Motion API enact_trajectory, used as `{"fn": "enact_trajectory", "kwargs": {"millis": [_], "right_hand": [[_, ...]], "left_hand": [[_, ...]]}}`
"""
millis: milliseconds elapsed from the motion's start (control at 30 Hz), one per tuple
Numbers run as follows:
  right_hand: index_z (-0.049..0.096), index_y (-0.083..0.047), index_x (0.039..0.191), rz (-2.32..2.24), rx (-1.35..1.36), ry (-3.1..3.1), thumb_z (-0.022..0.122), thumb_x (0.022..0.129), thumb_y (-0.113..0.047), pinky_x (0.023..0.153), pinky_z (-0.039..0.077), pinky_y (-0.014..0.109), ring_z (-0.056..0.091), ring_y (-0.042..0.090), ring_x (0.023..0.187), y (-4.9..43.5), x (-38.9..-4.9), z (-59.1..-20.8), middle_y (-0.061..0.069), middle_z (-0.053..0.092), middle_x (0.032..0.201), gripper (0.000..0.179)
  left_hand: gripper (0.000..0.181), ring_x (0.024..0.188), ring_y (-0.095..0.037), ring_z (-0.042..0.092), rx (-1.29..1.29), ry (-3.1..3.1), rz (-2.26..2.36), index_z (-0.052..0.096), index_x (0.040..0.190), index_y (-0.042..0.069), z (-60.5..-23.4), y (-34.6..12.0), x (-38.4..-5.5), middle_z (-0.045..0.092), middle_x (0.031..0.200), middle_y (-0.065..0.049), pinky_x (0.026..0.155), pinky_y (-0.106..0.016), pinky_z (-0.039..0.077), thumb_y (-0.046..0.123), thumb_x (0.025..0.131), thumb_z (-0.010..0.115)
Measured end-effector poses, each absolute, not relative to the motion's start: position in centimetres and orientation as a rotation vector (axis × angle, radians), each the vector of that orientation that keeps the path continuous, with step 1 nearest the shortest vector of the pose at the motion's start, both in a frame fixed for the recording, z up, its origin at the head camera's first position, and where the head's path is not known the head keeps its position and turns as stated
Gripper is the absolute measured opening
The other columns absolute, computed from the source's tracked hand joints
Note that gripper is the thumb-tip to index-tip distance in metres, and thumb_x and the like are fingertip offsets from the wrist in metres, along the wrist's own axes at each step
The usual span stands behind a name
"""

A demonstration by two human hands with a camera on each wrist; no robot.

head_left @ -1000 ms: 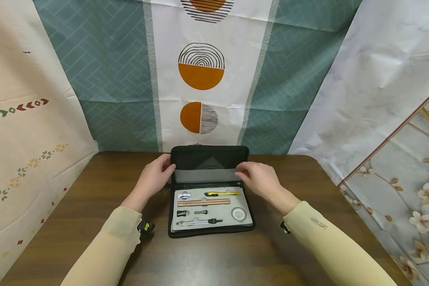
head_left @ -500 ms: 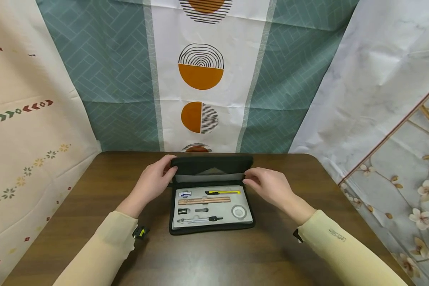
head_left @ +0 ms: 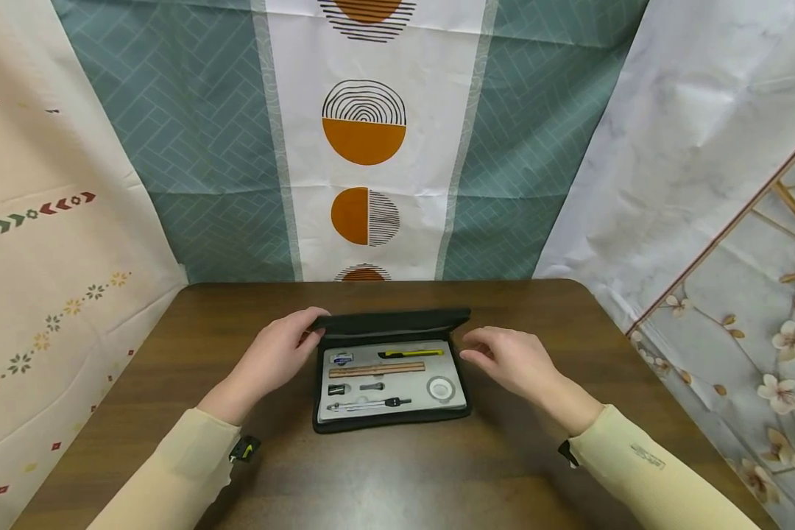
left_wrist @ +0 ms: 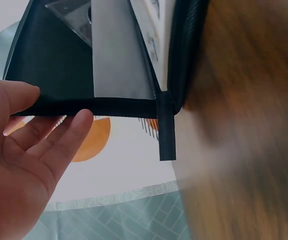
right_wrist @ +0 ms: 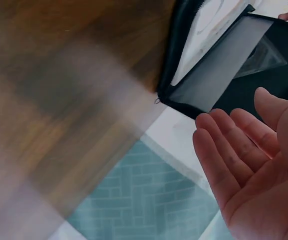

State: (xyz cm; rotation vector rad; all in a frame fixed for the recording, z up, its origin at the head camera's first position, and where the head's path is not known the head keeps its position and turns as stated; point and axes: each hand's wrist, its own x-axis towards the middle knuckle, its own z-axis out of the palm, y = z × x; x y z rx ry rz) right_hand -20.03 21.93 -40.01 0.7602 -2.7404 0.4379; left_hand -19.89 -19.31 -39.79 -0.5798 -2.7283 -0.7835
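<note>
A black zip case [head_left: 392,422] lies on the table with its lid [head_left: 394,324] tilted partway down over the back. My left hand [head_left: 271,353] grips the lid's left edge, thumb [left_wrist: 21,95] on the inner side and fingers behind. My right hand [head_left: 513,361] is beside the lid's right edge, apart from it in the head view, fingers loosely bent around nothing. In the case's grey insert sit an eraser [head_left: 341,358], a yellow utility knife [head_left: 411,354], wooden pencils [head_left: 376,370], a sharpener [head_left: 336,389], a compass [head_left: 369,404] and a white ring-shaped roll [head_left: 441,388].
Inside the lid, a grey pocket [left_wrist: 119,55] partly covers a clear set square [right_wrist: 263,57]. The brown wooden table [head_left: 371,471] extends around the case. Patterned cloths [head_left: 225,184] hang behind the table and at both sides.
The lid has swung down from nearly upright, with my left hand holding its left edge throughout. My right hand has come off the lid's right edge and moved right and toward me.
</note>
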Motion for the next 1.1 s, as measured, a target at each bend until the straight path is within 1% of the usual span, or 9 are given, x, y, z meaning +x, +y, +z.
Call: {"fn": "enact_trajectory", "kwargs": {"millis": [167, 233, 300, 533, 633, 767, 900, 1100], "right_hand": [[0.083, -0.016, 0.114, 0.429, 0.728, -2.767, 0.085, 0.100, -0.028, 0.072, 0.060, 0.041, 0.076, 0.017, 0.087, 23.0, -19.7, -40.4, -0.007, 0.079, 0.100, 0.019], [0.082, -0.016, 0.114, 0.428, 0.722, -2.773, 0.084, 0.100, -0.027, 0.072, 0.060, 0.042, 0.076, 0.017, 0.087, 23.3, -19.6, -40.5, -0.008, 0.079, 0.099, 0.018], [0.082, -0.015, 0.114, 0.431, 0.717, -2.778, 0.084, 0.100, -0.027, 0.072, 0.060, 0.043, 0.076, 0.018, 0.087, 23.5, -19.6, -40.6, -0.007, 0.079, 0.099, 0.018], [0.082, -0.018, 0.115, 0.442, 0.692, -2.792, 0.082, 0.102, -0.026, 0.072, 0.060, 0.044, 0.075, 0.014, 0.087, 23.9, -19.7, -40.9, -0.010, 0.078, 0.098, 0.015], [0.083, -0.018, 0.115, 0.438, 0.673, -2.782, 0.082, 0.101, -0.021, 0.073, 0.060, 0.045, 0.075, 0.014, 0.088, 23.9, -19.6, -41.0, -0.009, 0.079, 0.101, 0.014], [0.083, -0.018, 0.119, 0.418, 0.668, -2.754, 0.080, 0.102, -0.016, 0.072, 0.059, 0.045, 0.073, 0.014, 0.086, 23.7, -19.5, -41.1, -0.007, 0.080, 0.105, 0.017], [0.082, -0.017, 0.123, 0.433, 0.688, -2.743, 0.080, 0.103, -0.019, 0.074, 0.060, 0.045, 0.072, 0.013, 0.088, 23.3, -19.1, -41.4, -0.005, 0.080, 0.110, 0.020], [0.081, -0.017, 0.123, 0.450, 0.774, -2.702, 0.083, 0.102, -0.024, 0.079, 0.062, 0.046, 0.077, 0.015, 0.096, 22.2, -18.3, -41.9, -0.008, 0.079, 0.118, 0.023]], "left_hand": [[0.030, 0.106, -0.027, 0.073, -0.649, -2.710, -0.697, 0.071, 0.137, 0.008, -40.2, -19.3, -19.0, 0.076, 0.129, -0.010, 0.093, -0.054, 0.062, 0.005, 0.107, 0.070], [0.030, 0.111, -0.029, 0.074, -0.666, -2.712, -0.663, 0.071, 0.137, 0.007, -40.4, -19.3, -18.5, 0.076, 0.130, -0.010, 0.096, -0.054, 0.062, 0.005, 0.106, 0.072], [0.031, 0.114, -0.029, 0.074, -0.680, -2.716, -0.627, 0.072, 0.136, 0.007, -40.6, -19.4, -18.1, 0.076, 0.130, -0.010, 0.098, -0.054, 0.062, 0.004, 0.105, 0.074], [0.038, 0.111, -0.025, 0.076, -0.803, -2.673, -0.508, 0.074, 0.133, 0.009, -41.2, -19.6, -16.7, 0.077, 0.128, -0.006, 0.095, -0.048, 0.064, -0.001, 0.097, 0.082], [0.041, 0.112, -0.023, 0.075, -0.863, -2.663, -0.456, 0.074, 0.133, 0.010, -41.5, -19.7, -16.2, 0.077, 0.128, -0.005, 0.094, -0.045, 0.064, -0.001, 0.095, 0.084], [0.043, 0.114, -0.023, 0.075, -0.951, -2.634, -0.410, 0.075, 0.132, 0.011, -42.1, -19.8, -15.7, 0.076, 0.127, -0.003, 0.093, -0.043, 0.064, -0.003, 0.092, 0.085], [0.046, 0.114, -0.023, 0.075, -1.040, -2.584, -0.360, 0.075, 0.129, 0.010, -42.6, -20.0, -15.2, 0.075, 0.127, -0.003, 0.090, -0.042, 0.064, -0.006, 0.088, 0.087], [0.053, 0.115, -0.025, 0.074, -1.114, -2.558, -0.218, 0.075, 0.130, 0.010, -43.1, -20.0, -14.7, 0.075, 0.128, -0.006, 0.086, -0.041, 0.066, -0.001, 0.082, 0.095]]}}
